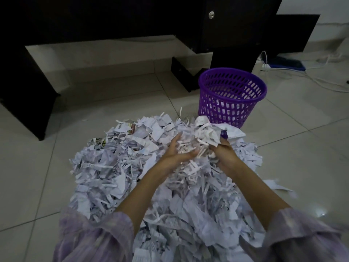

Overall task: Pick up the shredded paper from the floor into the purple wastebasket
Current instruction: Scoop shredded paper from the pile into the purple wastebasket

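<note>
From where I watch, most of the job is left: the shredded paper (170, 186) heaps across the centre and lower frame, while the purple wastebasket (232, 99) at upper right shows only some scraps through its mesh. My left hand (175, 150) and right hand (224, 152) cup one clump between them at mid-frame, fingers curled into it.

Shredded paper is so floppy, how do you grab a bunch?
Scoop a clump of the shredded paper from both sides, as the left hand and right hand do here. Loose strips slip from one hand, so press them together, near the purple wastebasket.
</note>
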`<state>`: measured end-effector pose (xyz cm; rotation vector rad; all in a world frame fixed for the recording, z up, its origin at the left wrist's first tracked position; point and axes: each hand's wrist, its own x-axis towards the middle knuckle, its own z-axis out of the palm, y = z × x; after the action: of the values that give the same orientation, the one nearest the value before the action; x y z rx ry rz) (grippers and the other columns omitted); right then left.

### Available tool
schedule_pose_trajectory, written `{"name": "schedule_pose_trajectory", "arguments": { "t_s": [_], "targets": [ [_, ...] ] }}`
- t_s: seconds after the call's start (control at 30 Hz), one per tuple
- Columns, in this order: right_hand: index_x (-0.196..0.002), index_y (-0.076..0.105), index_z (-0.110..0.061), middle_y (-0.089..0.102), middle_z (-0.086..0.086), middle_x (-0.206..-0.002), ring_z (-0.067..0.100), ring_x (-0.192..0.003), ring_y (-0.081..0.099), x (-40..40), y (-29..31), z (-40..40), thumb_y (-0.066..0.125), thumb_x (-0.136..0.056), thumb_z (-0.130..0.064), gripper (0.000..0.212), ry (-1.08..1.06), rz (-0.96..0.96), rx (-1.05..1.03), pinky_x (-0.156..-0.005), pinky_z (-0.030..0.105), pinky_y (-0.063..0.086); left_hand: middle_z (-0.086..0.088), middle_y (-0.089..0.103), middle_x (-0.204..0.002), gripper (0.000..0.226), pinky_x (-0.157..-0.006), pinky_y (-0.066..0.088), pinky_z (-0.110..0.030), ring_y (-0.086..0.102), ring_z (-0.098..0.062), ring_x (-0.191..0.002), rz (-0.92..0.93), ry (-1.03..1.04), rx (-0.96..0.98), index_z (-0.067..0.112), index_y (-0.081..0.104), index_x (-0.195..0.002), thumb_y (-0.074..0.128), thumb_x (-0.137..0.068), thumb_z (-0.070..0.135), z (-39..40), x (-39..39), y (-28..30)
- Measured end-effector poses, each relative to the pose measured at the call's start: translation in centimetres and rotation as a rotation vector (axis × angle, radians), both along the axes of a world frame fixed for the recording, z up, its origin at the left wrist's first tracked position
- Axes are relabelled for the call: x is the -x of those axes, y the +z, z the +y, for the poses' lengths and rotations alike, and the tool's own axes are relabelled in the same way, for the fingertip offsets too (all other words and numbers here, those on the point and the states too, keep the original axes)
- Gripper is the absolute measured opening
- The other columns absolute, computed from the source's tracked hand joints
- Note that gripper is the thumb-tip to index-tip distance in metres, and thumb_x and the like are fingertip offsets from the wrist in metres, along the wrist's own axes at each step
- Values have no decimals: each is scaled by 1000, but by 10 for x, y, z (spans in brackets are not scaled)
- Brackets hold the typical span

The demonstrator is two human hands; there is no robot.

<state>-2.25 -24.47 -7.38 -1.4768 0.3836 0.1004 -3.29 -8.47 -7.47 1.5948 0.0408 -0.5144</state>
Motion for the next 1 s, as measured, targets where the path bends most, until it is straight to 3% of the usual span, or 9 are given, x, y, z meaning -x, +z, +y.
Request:
{"name": "schedule_pose_trajectory", "arguments": {
  "t_s": [0.1,0.2,0.37,0.47,0.53,0.67,0.8,0.9,1.0],
  "targets": [
    [-104,66,-20,71,2,-84,20,-78,66,-4,0,-6,63,-90,-19,14,15,-4,-56,-64,33,52,6,16,-157,103,-112,27,-36,20,-18,-145,60,-29,-11,30,8,-152,77,-76,37,-9,1,-5],
    [-104,65,-19,69,0,-73,19,-70,63,-5,3,-14,62,-91,-15,15,-29,-10,-68,-58,29,47,5,18,-158,101,-108,32,-33,25,-20,-143,21,-72,-112,25,14,-152,79,-75,33,-10,-3,-7],
    [-130,54,-23,67,6,-115,22,-92,65,-13,11,-40,65,-86,-10,47,-149,-55,-35,-74,41,55,2,53,-123,50,-84,41,-15,51,-13,-115,-141,-87,-269,13,51,-133,69,-86,18,9,-2,-15],
    [-115,63,-18,70,4,-97,12,-76,68,-12,18,-52,63,-89,-12,27,-119,-82,63,-72,39,57,-7,62,-89,9,-75,46,-26,60,-21,-88,-171,31,-395,6,68,-97,65,-89,7,29,-5,-29],
    [-107,64,-14,68,4,-84,14,-65,64,-15,22,-61,53,-91,-6,20,-176,-120,79,-64,35,53,-13,59,-77,13,-63,35,-27,54,-23,-74,-168,61,-556,1,67,-83,61,-91,8,42,-4,-30],
    [-104,68,-13,71,9,-97,26,-80,65,-22,28,-77,59,-88,-4,20,-172,-133,172,-69,40,53,-22,63,-111,35,-72,38,-26,59,-28,-96,-90,102,-659,-3,60,-118,65,-89,15,63,-5,-32],
    [-112,65,-2,68,14,-87,22,-65,60,-19,28,-71,61,-89,-7,24,-64,-80,253,-58,31,53,-8,22,-157,108,-114,29,-41,26,-25,-143,-158,-48,-615,18,19,-152,82,-68,44,55,-11,-24],
    [-118,62,-2,68,14,-92,24,-72,62,-12,22,-57,62,-89,-8,29,28,-52,242,-53,28,53,4,4,-161,98,-119,16,-49,8,-19,-148,-209,-23,-430,33,13,-152,68,-75,58,31,-10,-1],
    [-119,61,0,69,18,-101,27,-81,66,-4,20,-41,62,-90,-7,30,170,-16,199,-63,34,53,8,14,-159,77,-114,21,-47,16,-19,-147,-94,53,-107,40,19,-149,53,-83,61,2,-10,23]
  ]
}}
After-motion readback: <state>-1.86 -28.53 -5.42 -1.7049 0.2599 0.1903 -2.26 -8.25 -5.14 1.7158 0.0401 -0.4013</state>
